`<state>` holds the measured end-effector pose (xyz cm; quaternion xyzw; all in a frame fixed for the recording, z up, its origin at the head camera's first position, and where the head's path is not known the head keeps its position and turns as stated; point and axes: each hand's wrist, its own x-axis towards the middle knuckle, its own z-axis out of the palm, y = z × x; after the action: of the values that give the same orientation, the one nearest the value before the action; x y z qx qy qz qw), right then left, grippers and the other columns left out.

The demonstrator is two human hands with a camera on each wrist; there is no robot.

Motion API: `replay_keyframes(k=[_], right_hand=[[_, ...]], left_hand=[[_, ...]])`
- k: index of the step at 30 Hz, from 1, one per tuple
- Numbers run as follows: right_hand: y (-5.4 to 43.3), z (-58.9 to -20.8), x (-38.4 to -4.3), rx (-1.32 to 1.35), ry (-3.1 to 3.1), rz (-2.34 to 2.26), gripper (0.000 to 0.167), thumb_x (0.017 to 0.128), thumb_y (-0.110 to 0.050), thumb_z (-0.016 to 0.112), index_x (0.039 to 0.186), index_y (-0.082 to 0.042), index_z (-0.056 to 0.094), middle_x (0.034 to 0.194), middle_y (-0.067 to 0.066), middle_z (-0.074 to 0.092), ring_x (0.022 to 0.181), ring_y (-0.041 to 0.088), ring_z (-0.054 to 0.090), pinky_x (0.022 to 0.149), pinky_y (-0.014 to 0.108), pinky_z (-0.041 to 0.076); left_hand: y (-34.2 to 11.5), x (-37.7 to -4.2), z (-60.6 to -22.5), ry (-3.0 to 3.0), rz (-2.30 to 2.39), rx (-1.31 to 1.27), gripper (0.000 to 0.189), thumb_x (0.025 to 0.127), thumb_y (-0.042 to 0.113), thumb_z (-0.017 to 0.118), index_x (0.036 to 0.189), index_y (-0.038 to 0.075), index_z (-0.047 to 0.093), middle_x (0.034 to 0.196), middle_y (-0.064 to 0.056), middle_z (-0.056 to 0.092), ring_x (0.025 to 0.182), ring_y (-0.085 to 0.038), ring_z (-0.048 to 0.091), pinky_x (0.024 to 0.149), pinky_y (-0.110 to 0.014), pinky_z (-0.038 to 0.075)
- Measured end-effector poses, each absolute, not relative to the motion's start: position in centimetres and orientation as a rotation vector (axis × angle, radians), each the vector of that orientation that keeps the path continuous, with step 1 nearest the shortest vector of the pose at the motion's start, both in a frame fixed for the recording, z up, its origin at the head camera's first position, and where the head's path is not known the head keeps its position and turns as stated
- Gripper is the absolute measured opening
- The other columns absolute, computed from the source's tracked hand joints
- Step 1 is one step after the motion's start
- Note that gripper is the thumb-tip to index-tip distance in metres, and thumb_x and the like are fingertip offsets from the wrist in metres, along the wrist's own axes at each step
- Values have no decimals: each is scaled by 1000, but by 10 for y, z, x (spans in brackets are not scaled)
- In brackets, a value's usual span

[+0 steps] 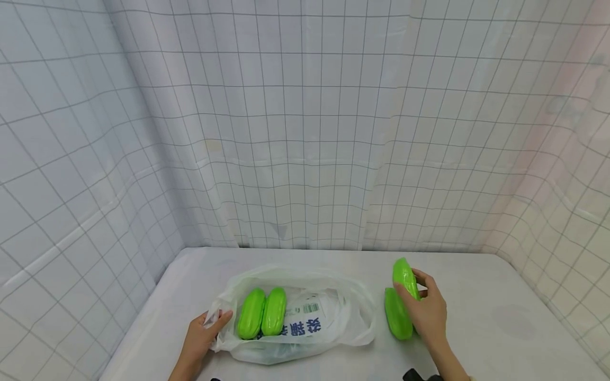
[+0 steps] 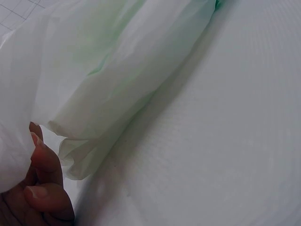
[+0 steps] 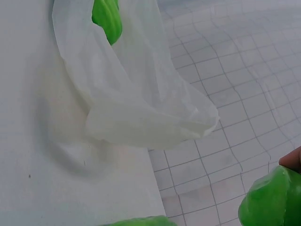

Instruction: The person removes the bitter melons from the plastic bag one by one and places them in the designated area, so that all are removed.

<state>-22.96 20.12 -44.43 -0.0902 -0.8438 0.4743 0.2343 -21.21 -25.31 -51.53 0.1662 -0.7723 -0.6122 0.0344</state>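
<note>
My left hand pinches the left edge of a white translucent plastic bag, spread with its mouth facing up. Inside its left side lie two glossy, bright green oblong packets, one beside the other. Blue lettering and a barcode show on the bag. To the right of it, my right hand grips a third green packet between thumb and fingers. Another green packet lies below that one on the table. The held packet shows at the lower right in the right wrist view.
A white-covered table bears everything. White curtains with a dark grid pattern hang behind it and on both sides. A small black object shows by the right wrist at the bottom edge.
</note>
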Motion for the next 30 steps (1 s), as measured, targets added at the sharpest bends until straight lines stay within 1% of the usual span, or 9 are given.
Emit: replay_keyframes(k=[6,11,18,25,30], right_hand=[[212,-450,-230,-277,-2298,1284,54,83,-33,73,128,-9,54,119,12,58,80,20,47,63,31,38],[222,-454,-230,-297,-2281,1268,54,83,-31,74,128,-8,54,117,13,59,77,17,47,61,28,38],[235,-458,-232,-347,-2294,1253,57,83,-35,73,130,-8,53,119,11,58,75,12,46,61,27,38],[245,-464,-233,-359,-2320,1201,59,85,-36,71,132,-5,51,120,15,57,75,16,46,59,29,37],[251,-469,-235,-356,-2326,1143,58,86,-32,70,132,-1,51,120,17,57,76,22,49,59,32,36]], left_hand=[[-253,-212,-515,-2386,-1883,519,41,82,42,73,89,4,59,69,0,48,68,-15,48,60,-27,42],[-253,-212,-515,-2402,-1882,524,42,82,44,72,89,5,58,69,0,48,69,-15,48,61,-28,42],[-254,-212,-514,-2410,-1875,520,42,82,44,72,89,5,58,70,0,49,70,-15,48,61,-28,42],[-254,-213,-514,-2401,-1880,515,42,82,43,72,89,5,59,68,0,47,69,-15,48,61,-28,41],[-254,-212,-514,-2420,-1857,521,44,81,45,72,90,4,59,73,-1,50,72,-16,48,63,-28,42]])
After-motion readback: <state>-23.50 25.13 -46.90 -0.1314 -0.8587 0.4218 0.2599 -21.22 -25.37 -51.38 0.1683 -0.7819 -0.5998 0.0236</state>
